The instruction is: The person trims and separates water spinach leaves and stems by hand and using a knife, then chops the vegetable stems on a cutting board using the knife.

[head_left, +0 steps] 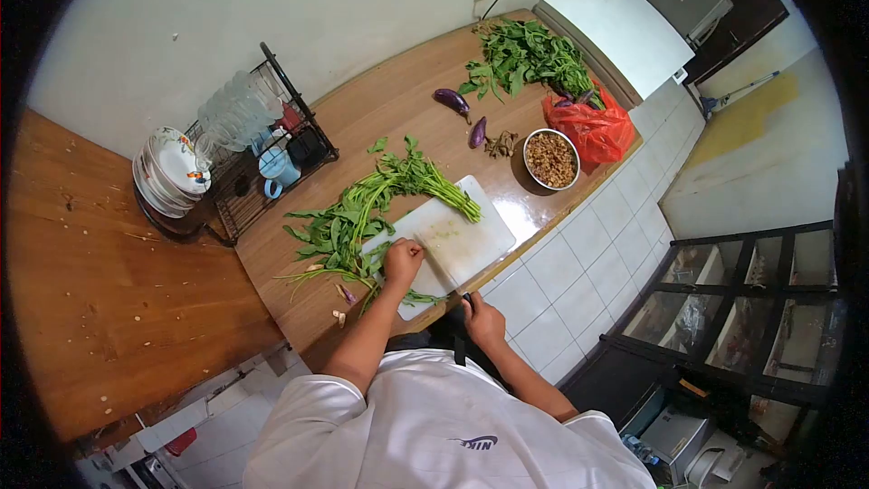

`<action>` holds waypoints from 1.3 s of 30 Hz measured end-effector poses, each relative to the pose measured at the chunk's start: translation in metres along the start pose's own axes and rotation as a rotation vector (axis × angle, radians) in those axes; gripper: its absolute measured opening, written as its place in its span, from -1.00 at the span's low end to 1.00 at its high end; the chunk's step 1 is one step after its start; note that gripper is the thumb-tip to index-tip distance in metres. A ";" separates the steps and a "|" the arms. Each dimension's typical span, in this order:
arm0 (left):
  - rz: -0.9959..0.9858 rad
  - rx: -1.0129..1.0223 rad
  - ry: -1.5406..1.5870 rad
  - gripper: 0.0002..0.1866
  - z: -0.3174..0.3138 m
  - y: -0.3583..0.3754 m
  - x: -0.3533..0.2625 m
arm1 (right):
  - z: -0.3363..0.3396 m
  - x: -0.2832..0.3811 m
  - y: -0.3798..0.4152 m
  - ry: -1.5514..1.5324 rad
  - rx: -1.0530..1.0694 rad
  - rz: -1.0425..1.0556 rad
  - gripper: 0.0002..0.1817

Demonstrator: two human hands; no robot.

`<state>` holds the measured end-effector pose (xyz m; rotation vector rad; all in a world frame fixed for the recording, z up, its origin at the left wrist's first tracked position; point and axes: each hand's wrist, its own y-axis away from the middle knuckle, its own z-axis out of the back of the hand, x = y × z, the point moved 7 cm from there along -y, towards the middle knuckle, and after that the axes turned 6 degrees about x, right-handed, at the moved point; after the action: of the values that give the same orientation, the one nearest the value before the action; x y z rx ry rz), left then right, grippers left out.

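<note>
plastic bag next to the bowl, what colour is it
The plastic bag is bright red-orange, clearest in the head view, right of the bowl.

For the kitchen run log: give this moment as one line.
left hand: on greens at cutting board | right hand: grips dark handle at counter edge | bowl, eggplants beyond

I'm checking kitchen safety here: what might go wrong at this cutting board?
The cutting board overhangs the counter edge, so pressure near the right hand, which grips a dark handle, may tip it. The left hand presses the leafy greens on the board, close to where a blade would work, so its fingers could get nicked.
</note>
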<state>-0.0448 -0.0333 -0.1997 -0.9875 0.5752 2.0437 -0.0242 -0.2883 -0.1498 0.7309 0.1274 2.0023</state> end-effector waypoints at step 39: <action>0.022 -0.004 -0.005 -0.89 0.002 0.010 0.004 | -0.006 0.003 0.008 0.069 0.104 -0.005 -0.65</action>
<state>-0.0557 -0.0360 -0.2012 -0.9823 0.5815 2.0670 -0.0345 -0.2886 -0.1505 0.7268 0.2755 2.0285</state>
